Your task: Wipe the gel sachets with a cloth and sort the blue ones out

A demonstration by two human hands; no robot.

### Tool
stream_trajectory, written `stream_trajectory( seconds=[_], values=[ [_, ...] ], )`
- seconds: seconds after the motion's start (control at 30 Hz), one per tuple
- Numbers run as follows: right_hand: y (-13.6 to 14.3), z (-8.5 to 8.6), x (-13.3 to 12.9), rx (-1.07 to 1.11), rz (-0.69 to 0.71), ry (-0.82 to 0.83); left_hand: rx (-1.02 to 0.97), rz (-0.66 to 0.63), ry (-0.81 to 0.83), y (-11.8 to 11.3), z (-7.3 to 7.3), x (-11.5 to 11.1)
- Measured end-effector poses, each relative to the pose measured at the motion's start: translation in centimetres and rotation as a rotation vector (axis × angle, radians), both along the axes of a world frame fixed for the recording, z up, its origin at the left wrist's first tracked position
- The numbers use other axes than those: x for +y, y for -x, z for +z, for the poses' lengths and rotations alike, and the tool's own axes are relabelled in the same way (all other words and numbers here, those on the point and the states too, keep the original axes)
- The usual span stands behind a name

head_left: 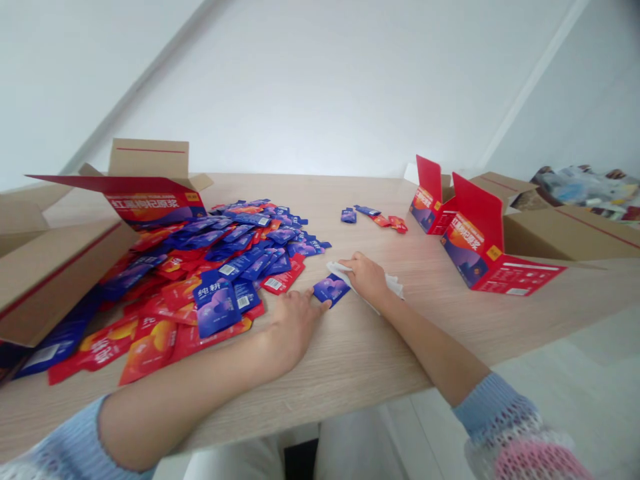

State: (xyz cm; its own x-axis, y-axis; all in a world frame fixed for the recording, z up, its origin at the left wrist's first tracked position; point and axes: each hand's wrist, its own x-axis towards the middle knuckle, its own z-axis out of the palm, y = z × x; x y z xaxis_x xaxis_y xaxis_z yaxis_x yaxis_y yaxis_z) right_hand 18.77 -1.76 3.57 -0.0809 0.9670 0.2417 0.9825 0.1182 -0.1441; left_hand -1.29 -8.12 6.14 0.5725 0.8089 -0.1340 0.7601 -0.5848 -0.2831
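A blue pouch (331, 289) with a purple design lies flat on the wooden table (350, 360). My left hand (296, 323) rests at its lower left, fingertips pressing its edge against the tabletop. Closed around a white cloth or tissue (394, 285), my right hand (367, 277) touches the pouch's upper right side with it. Left of my hands spreads a large heap of blue pouches (218, 305) and red pouches (150, 347), one red pouch (284, 275) lying just behind my left hand.
Open red cartons stand at the left (155, 203) and right (500, 267), with a smaller one (433, 207) behind the right one. A brown box flap (60, 267) overhangs the heap. Several small pouches (349, 215) lie toward the back. Plastic bags (580, 190) are at far right.
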Motion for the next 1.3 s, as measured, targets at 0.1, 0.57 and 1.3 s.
stream_trajectory(
  seconds=[0.1, 0.57, 1.3],
  values=[
    [-0.8, -0.4, 0.9, -0.041, -0.112, 0.009, -0.022, 0.068, -0.144, -0.5, -1.7, -1.7],
    [-4.6, -0.5, 0.1, 0.166, 0.107, -0.213, 0.001, 0.163, -0.009, -0.8, -0.2, -1.6],
    [-4.6, -1.2, 2.4, -0.083, -0.105, 0.004, 0.004, -0.021, 0.009, 0.5, 0.0, 0.6]
  ],
)
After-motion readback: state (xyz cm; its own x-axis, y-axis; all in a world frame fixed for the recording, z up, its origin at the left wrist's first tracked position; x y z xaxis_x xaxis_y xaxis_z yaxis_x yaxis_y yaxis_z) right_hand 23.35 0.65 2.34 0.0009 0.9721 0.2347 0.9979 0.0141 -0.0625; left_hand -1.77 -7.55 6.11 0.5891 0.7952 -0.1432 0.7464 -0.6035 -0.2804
